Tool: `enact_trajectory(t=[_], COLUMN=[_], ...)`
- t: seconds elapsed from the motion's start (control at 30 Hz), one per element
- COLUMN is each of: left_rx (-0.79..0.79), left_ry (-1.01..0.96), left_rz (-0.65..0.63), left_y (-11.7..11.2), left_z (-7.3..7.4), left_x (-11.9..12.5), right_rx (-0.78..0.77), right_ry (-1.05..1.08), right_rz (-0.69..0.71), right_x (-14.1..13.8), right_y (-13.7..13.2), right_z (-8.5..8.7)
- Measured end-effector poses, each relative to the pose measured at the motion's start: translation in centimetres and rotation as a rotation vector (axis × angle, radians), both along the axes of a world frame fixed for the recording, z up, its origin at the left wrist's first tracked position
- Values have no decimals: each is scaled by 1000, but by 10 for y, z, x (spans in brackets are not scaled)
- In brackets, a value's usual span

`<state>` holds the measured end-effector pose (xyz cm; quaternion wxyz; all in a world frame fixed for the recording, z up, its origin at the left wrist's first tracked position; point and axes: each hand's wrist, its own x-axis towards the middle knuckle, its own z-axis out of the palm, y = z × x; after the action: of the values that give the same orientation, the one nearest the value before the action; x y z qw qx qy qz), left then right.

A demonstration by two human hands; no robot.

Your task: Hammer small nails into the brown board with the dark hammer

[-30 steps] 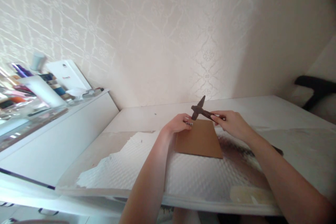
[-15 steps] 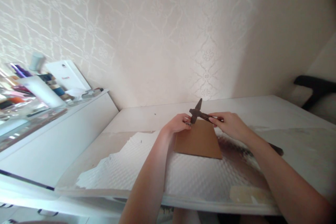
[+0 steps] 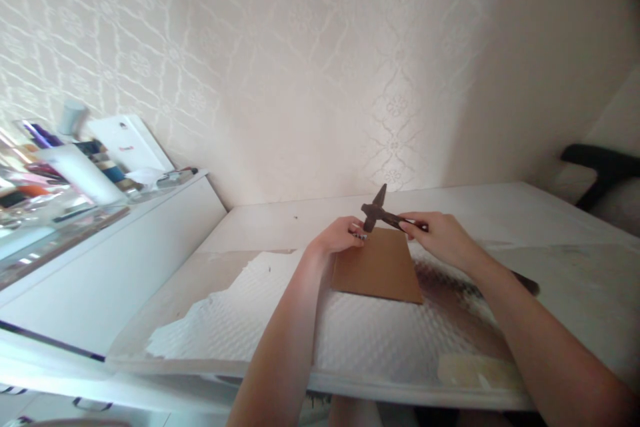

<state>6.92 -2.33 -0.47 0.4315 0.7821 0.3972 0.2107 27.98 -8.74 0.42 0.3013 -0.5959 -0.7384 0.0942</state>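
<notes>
My right hand (image 3: pixel 436 232) is closed around the handle of a dark, rusty-looking hammer (image 3: pixel 379 212). The hammer head hangs just above the far left corner of a flat brown cardboard square (image 3: pixel 377 273). At that corner, right below the hammer's face, my left hand (image 3: pixel 344 235) is pinched together. A small dark-and-light patterned bit shows at its fingertips, too small to name. The cardboard lies on a white quilted-texture sheet (image 3: pixel 225 310) spread over the table.
A white cabinet (image 3: pixel 115 260) stands at the left, topped with bottles, a white box (image 3: pixel 131 143) and other clutter. Under my right forearm, a dark rod-like end (image 3: pixel 526 283) sticks out. A black chair arm (image 3: pixel 600 163) is at the far right, and a patterned wall rises behind.
The hammer head has lifted slightly away from my left fingertips, with a small tilt of my right hand. My left hand and the cardboard stay in place.
</notes>
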Motion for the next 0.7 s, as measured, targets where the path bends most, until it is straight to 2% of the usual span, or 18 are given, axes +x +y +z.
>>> enact_trajectory(t=[0.1, 0.27, 0.43, 0.7], left_rx=[-10, -21, 56, 5], left_ry=[-12, 13, 70, 16], left_rz=[-20, -53, -124, -93], left_y=[0, 0, 2, 3], left_z=[0, 2, 2, -5], left_x=[-1, -4, -8, -9], right_rx=[-12, -5, -20, 7], right_ry=[3, -14, -48, -91], right_rz=[35, -59, -10, -164], right_x=[0, 1, 1, 3], right_y=[0, 1, 1, 0], right_z=[-1, 0, -1, 3])
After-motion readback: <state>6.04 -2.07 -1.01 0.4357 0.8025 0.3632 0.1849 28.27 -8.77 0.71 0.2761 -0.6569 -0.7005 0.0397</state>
